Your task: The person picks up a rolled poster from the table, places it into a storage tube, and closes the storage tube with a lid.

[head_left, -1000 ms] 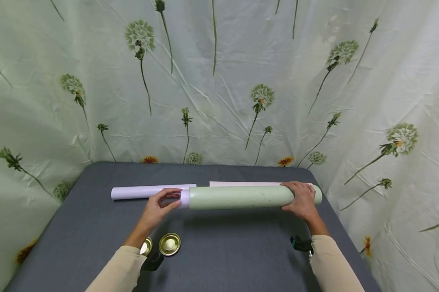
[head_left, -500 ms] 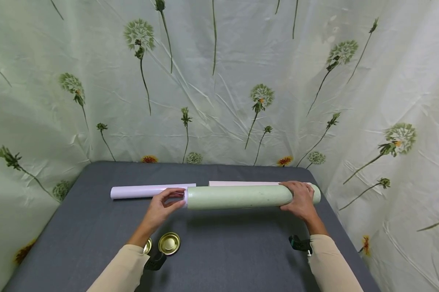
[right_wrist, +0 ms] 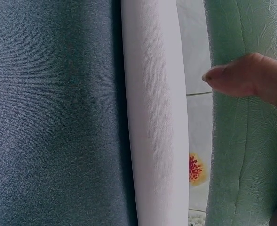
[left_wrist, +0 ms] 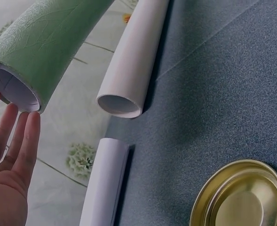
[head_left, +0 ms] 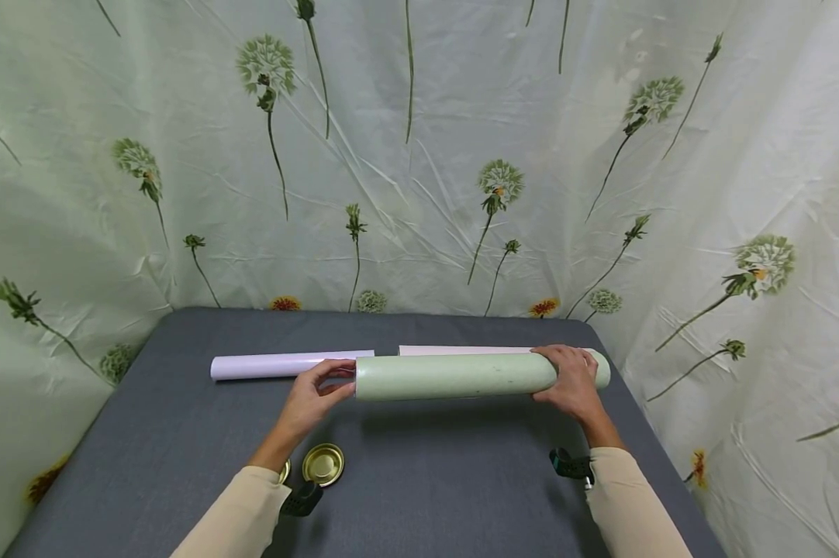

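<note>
Both hands hold up a long light-green tube point(head_left: 447, 377), level and close over the grey table. My right hand point(head_left: 571, 381) grips it near its right end, thumb across the near side in the right wrist view. At the left mouth is my left hand point(head_left: 309, 397), its fairly straight fingers point(left_wrist: 29, 136) touching the rim from below. Inside that mouth, a lilac-white paper roll point(left_wrist: 17, 89) lines the tube, about level with the edge. Behind the left hand lies a second lilac paper roll point(head_left: 259, 367) on the table.
A pale pinkish tube point(left_wrist: 129, 66) with an open end lies behind the green one. Two round gold lids, one whole in view point(head_left: 323, 465) and one point(head_left: 285, 470) partly under the left forearm, rest at the front left. A dandelion-print curtain point(head_left: 419, 194) hangs behind the table.
The lilac roll that stuck out of the green tube's left end has slid inside it. My left hand has moved right with it, up to the rim; the tube has shifted slightly left.
</note>
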A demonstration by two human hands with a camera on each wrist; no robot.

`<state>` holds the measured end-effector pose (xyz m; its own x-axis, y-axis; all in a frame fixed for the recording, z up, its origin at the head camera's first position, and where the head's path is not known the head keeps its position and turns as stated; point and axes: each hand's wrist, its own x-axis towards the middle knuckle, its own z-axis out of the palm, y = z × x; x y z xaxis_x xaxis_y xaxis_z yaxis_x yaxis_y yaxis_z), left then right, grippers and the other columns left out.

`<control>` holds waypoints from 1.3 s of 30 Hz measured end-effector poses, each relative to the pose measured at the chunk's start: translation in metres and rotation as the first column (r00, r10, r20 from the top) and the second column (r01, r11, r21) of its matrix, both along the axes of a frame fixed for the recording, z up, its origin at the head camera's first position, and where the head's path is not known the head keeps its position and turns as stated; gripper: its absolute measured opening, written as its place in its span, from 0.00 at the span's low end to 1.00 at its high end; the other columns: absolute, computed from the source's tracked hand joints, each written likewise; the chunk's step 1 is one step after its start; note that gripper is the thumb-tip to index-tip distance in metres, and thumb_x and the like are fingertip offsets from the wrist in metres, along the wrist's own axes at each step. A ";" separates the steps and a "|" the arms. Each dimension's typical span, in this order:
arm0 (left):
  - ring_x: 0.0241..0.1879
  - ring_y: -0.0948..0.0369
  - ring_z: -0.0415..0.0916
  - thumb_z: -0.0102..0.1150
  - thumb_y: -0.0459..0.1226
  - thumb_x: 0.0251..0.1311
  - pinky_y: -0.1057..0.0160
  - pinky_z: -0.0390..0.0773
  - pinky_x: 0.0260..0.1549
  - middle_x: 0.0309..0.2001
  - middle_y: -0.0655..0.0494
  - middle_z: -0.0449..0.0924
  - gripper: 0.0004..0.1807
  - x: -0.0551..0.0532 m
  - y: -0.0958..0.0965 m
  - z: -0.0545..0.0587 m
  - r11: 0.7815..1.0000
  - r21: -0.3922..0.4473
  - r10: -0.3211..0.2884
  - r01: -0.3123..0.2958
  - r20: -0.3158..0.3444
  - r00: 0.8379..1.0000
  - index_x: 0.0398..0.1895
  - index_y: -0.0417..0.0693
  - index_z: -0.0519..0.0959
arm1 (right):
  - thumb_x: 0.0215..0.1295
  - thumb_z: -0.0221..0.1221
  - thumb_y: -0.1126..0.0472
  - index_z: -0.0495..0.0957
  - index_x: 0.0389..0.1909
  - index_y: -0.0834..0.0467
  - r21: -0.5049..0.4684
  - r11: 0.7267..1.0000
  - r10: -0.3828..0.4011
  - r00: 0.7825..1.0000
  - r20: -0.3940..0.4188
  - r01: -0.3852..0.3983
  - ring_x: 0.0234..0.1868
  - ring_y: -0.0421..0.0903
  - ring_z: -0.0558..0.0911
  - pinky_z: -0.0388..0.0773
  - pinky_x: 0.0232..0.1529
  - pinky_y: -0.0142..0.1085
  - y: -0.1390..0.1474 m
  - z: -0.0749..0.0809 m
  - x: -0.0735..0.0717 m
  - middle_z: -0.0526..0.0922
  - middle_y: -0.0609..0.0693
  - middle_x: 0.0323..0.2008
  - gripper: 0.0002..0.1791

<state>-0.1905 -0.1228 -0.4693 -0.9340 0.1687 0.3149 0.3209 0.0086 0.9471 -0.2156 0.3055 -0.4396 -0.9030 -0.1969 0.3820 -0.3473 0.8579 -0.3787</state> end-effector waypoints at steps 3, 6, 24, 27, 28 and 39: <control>0.46 0.70 0.75 0.62 0.22 0.54 0.65 0.78 0.46 0.49 0.31 0.76 0.21 0.000 0.000 0.000 1.000 -0.022 0.005 -0.004 0.013 1.000 0.53 0.25 0.74 | 0.22 0.80 0.68 0.79 0.50 0.62 -0.004 1.000 0.000 1.000 0.001 0.000 0.55 0.63 0.70 0.49 0.57 0.64 -0.001 0.000 0.001 0.79 0.63 0.48 0.41; 0.45 0.68 0.75 0.63 0.23 0.54 0.62 0.78 0.47 0.49 0.32 0.77 0.21 0.001 0.001 0.001 0.998 -0.054 0.019 -0.018 0.021 1.000 0.53 0.26 0.75 | 0.22 0.80 0.68 0.79 0.50 0.62 -0.004 1.000 -0.001 1.000 0.002 0.001 0.55 0.63 0.70 0.49 0.57 0.64 -0.001 0.000 0.001 0.79 0.63 0.48 0.41; 0.40 0.64 0.78 0.65 0.34 0.59 0.64 0.78 0.36 0.45 0.46 0.82 0.15 0.005 -0.028 -0.005 0.936 -0.346 0.058 -0.062 -0.023 0.998 0.49 0.42 0.81 | 0.23 0.80 0.69 0.79 0.49 0.62 -0.008 1.000 -0.005 1.000 -0.018 0.005 0.54 0.64 0.71 0.49 0.56 0.63 0.002 -0.001 0.002 0.79 0.63 0.48 0.41; 0.40 0.59 0.79 0.65 0.35 0.59 0.62 0.78 0.37 0.45 0.44 0.82 0.14 0.006 -0.038 -0.010 0.890 -0.456 -0.006 -0.001 -0.013 1.000 0.48 0.40 0.81 | 0.23 0.79 0.69 0.79 0.50 0.63 -0.011 1.000 -0.008 1.000 -0.014 0.008 0.54 0.64 0.71 0.49 0.56 0.64 0.003 -0.001 0.002 0.79 0.63 0.48 0.41; 0.40 0.56 0.79 0.65 0.36 0.59 0.61 0.79 0.37 0.45 0.43 0.82 0.15 0.006 -0.041 -0.012 0.872 -0.489 -0.037 0.027 -0.011 0.999 0.48 0.40 0.80 | 0.23 0.79 0.69 0.79 0.50 0.63 -0.013 1.000 -0.009 1.000 -0.011 0.009 0.54 0.64 0.71 0.49 0.56 0.64 0.003 -0.001 0.003 0.79 0.63 0.48 0.41; 0.39 0.54 0.73 0.72 0.38 0.51 0.62 0.77 0.35 0.42 0.48 0.81 0.21 0.015 -0.055 -0.034 0.740 -0.643 -0.233 0.195 0.026 0.972 0.47 0.38 0.80 | 0.21 0.80 0.69 0.79 0.50 0.63 -0.034 0.999 -0.007 1.000 -0.021 0.007 0.54 0.64 0.71 0.48 0.57 0.64 0.001 -0.005 0.002 0.79 0.63 0.48 0.42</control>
